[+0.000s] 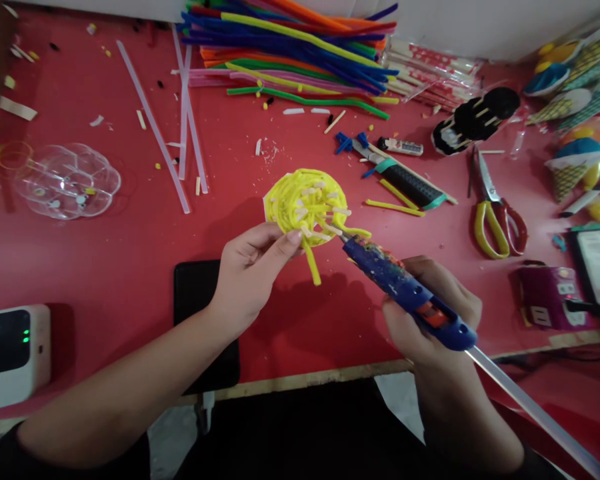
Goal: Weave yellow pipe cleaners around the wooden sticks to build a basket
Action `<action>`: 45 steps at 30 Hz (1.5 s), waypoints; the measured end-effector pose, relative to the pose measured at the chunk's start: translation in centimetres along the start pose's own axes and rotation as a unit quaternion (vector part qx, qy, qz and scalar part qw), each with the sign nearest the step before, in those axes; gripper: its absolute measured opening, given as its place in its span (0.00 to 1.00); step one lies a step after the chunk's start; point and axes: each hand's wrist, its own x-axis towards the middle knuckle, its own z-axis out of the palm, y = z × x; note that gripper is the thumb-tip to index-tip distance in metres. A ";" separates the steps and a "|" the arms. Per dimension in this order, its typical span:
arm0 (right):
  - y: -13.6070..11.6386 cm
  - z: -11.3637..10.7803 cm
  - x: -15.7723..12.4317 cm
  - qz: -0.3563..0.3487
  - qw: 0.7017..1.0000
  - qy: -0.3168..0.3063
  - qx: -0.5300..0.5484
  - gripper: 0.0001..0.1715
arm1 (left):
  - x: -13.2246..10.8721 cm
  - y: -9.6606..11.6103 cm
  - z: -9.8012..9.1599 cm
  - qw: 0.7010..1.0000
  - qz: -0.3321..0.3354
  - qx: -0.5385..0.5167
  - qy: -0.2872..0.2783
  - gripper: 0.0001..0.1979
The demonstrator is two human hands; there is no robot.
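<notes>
Between the thumb and fingers of my left hand (255, 270) is a round yellow pipe-cleaner piece (300, 190), with several short wooden sticks standing in a ring on it. One loose yellow end hangs down below it and another points right. My right hand (430, 313) is wrapped around a blue hot glue gun (395, 283), and a long clear glue stick (535, 407) runs out of its back. The gun's metal nozzle points left, at the right lower side of the yellow piece, by the sticks. Whether the tip touches is hard to tell.
Colourful pipe cleaners (300, 47) lie at the back. Pliers (405, 177), scissors (495, 213) and a black stick-and-fuzz figure (475, 120) are on the right. Glue sticks (153, 127), a clear flower-shaped tray (70, 181), a black phone-like slab (195, 287) and a white device (17, 357) are on the left.
</notes>
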 end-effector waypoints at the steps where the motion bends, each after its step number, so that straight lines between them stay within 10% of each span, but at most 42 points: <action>1: 0.1 0.0 -0.1 -0.003 1.000 -0.002 -0.003 0.13 | 0.0 0.0 0.0 1.000 0.002 -0.001 0.003 0.12; 14: 8.8 -3.6 0.1 -0.145 0.959 -0.184 -0.161 0.33 | 0.8 0.5 0.1 0.991 -0.063 -0.109 0.053 0.13; 19: 12.3 -6.0 0.9 -0.136 0.952 -0.124 -0.243 0.33 | 0.6 0.4 0.2 0.991 -0.060 -0.109 0.047 0.11; 22: 8.8 -5.9 1.6 -0.057 0.958 -0.016 -0.281 0.37 | 0.6 0.4 0.4 0.990 -0.053 -0.124 0.048 0.12; 25: 2.3 -3.2 2.1 -0.002 0.978 0.100 -0.181 0.17 | 0.5 0.4 0.6 0.989 -0.049 -0.127 0.064 0.13; 29: -4.2 2.0 2.9 -0.023 1.000 -0.014 0.004 0.10 | 0.4 0.5 0.7 0.986 -0.038 -0.142 0.077 0.14; 45: -4.4 4.4 4.2 -0.148 0.984 0.092 -0.027 0.10 | 0.3 0.4 0.6 0.990 -0.034 -0.135 0.037 0.13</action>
